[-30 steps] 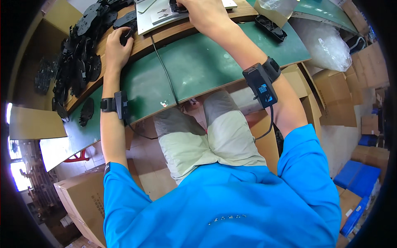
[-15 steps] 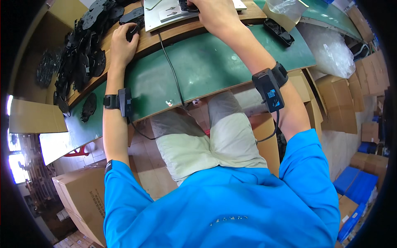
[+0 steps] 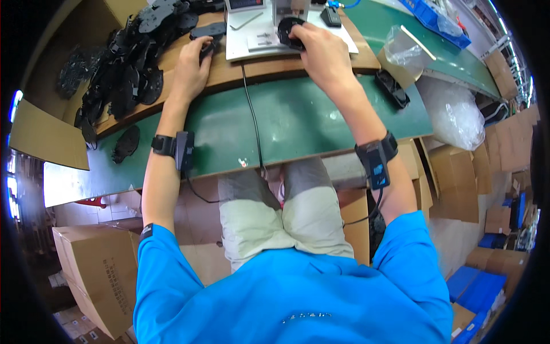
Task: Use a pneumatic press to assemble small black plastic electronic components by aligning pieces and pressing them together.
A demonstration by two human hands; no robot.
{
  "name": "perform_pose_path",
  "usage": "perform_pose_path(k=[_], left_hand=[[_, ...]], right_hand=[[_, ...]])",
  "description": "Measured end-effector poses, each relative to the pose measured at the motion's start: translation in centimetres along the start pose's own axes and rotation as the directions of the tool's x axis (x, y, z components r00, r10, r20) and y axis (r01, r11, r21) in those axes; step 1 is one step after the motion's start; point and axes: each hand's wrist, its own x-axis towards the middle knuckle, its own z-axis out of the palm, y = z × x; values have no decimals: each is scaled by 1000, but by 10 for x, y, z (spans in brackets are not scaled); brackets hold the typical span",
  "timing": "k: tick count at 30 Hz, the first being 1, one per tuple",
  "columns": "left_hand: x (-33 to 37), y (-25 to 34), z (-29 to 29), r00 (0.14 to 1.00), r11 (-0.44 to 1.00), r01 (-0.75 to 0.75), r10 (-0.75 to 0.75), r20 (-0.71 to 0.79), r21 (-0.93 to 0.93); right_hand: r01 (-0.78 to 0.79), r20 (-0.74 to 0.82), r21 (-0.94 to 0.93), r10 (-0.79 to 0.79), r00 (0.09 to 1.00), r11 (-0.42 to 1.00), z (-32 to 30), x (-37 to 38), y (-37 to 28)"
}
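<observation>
My right hand (image 3: 325, 56) pinches a round black plastic part (image 3: 286, 35) over the white base plate (image 3: 240, 48) of a small bench machine. Beside that part, a flat metal fixture block (image 3: 264, 41) with small pins lies on the plate. Above it stands the machine's metal upright (image 3: 291, 8), its upper end cut off by the frame edge. My left hand (image 3: 191, 67) rests on the wooden board left of the plate, fingers curled round a small black plastic part (image 3: 207, 49), mostly hidden by them. Another flat black part (image 3: 208, 30) lies just beyond those fingers.
A heap of black plastic parts (image 3: 117, 80) covers the board's left end. A single black part (image 3: 126, 143) lies on the green table (image 3: 286, 114). At right are a black tray-like piece (image 3: 393, 89), an open carton with plastic film (image 3: 404, 54) and a blue bin (image 3: 441, 23). A cable (image 3: 252, 109) crosses the table front.
The view has shifted, bringing more of the machine into sight. My right hand, still holding the round black part, is slightly farther right over the fixture. My left hand keeps its place beside the plate.
</observation>
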Motion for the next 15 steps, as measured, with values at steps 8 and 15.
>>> perform_pose_path(k=[8,15], left_hand=[[-1,14,-10,998,998,43,-46,-51,-56],[10,79,-7,939,940,-342,342,-46,20]], right_hand=[[-20,47,53,18,999,998,-9,1,-5],[5,-203,252,48,978,968,-63,-19,1]])
